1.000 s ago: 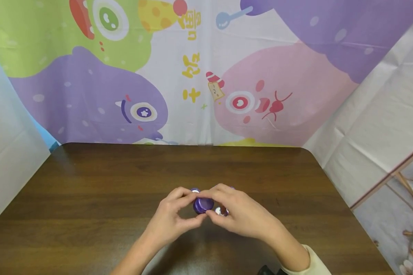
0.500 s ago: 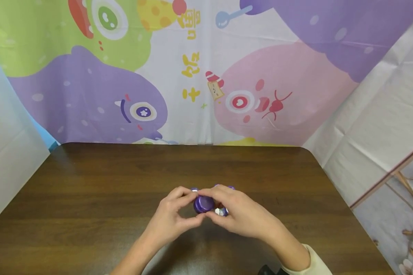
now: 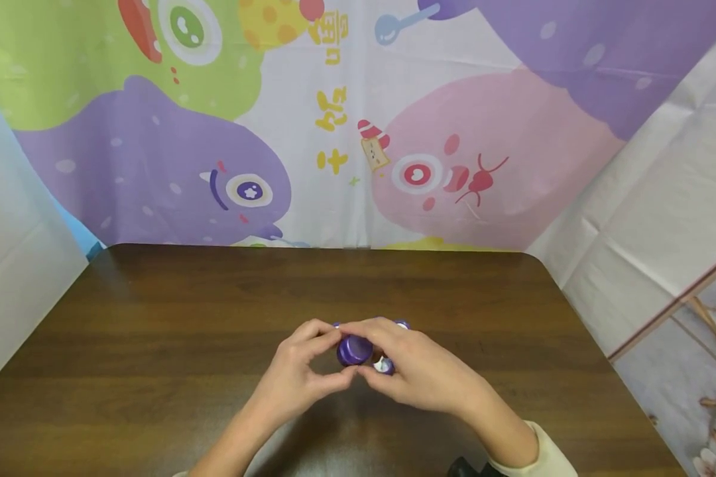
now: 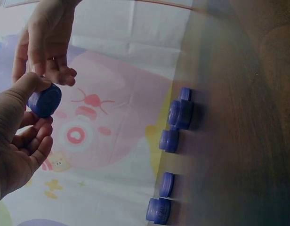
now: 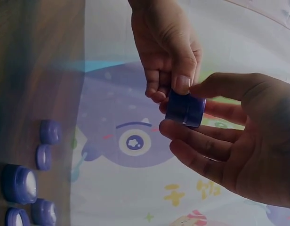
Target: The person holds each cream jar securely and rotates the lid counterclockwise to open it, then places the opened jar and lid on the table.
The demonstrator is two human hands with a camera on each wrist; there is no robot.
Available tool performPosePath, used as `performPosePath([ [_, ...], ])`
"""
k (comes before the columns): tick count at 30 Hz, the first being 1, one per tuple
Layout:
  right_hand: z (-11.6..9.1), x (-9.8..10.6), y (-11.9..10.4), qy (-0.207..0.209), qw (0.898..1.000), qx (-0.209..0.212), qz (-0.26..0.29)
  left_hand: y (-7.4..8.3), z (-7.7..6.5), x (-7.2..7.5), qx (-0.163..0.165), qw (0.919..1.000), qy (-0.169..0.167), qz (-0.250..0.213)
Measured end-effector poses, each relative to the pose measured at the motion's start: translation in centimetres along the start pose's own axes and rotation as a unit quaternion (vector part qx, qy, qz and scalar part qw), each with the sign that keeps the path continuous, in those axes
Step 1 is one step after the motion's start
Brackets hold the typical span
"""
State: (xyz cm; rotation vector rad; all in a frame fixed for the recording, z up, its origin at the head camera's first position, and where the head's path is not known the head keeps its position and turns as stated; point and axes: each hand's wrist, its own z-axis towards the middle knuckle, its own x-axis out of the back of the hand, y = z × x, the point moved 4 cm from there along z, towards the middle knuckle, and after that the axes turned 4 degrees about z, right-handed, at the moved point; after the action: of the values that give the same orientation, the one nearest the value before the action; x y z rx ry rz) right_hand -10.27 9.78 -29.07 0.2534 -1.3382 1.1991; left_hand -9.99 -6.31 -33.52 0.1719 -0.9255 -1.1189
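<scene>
Between both hands, held up off the table, is a small purple screw-top jar (image 3: 355, 350) with its lid on. A seam between the lid and body shows in the right wrist view, where the jar (image 5: 185, 109) lies on its side. My left hand (image 3: 301, 371) pinches one end of it between thumb and fingers. The other end is gripped by my right hand (image 3: 417, 364), thumb and fingertips meeting those of the left. Behind the right thumb, part of an open purple jar (image 3: 385, 365) with a white inside peeks out.
On the brown table (image 3: 185, 344) stand several small purple jars, a larger jar (image 5: 19, 183) and a smaller jar (image 5: 51, 132) among them. Loose purple lids lie beside them, such as one lid (image 4: 167, 184). A cartoon-printed cloth (image 3: 358, 212) hangs behind the table.
Both hands keep their grip on the jar, which is almost in the same place. The head view has shifted slightly, and the things behind the hands show a little differently.
</scene>
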Motion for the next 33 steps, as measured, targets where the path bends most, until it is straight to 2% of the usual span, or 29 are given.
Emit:
performPosePath([
  [4,-0.03,0.11,0.07,0.015,0.999,-0.034,0.033,-0.04,-0.04,0.12,0.015,0.9999,-0.002,-0.003],
  [8,-0.04,0.38,0.19,0.042,0.997,-0.058,0.041,0.03,0.03,0.05,0.011,0.9999,0.001,-0.001],
  [11,0.03,0.45,0.17,0.049,0.998,-0.044,0.023,0.15,0.10,-0.03,-0.005,0.9999,0.010,-0.003],
  [15,0.08,0.47,0.00,0.031,0.999,-0.018,-0.001,0.18,0.10,-0.08,-0.017,0.9998,0.011,-0.002],
  [19,0.03,0.53,-0.14,0.030,0.999,-0.014,0.003,0.09,0.01,-0.03,-0.004,1.0000,0.004,0.006],
  [23,-0.04,0.66,-0.01,0.052,0.998,-0.036,0.016,0.12,0.06,0.04,0.007,1.0000,0.003,0.005],
  [25,-0.06,0.65,0.06,0.050,0.998,-0.041,0.016,0.14,0.10,0.02,0.004,1.0000,0.005,0.002],
  [30,-0.04,0.46,-0.01,0.026,0.999,-0.017,-0.013,0.15,0.02,-0.02,-0.009,1.0000,0.004,0.000],
  [33,-0.03,0.44,-0.10,0.027,0.999,-0.008,-0.021,0.13,-0.09,0.03,-0.002,1.0000,0.000,0.004],
])
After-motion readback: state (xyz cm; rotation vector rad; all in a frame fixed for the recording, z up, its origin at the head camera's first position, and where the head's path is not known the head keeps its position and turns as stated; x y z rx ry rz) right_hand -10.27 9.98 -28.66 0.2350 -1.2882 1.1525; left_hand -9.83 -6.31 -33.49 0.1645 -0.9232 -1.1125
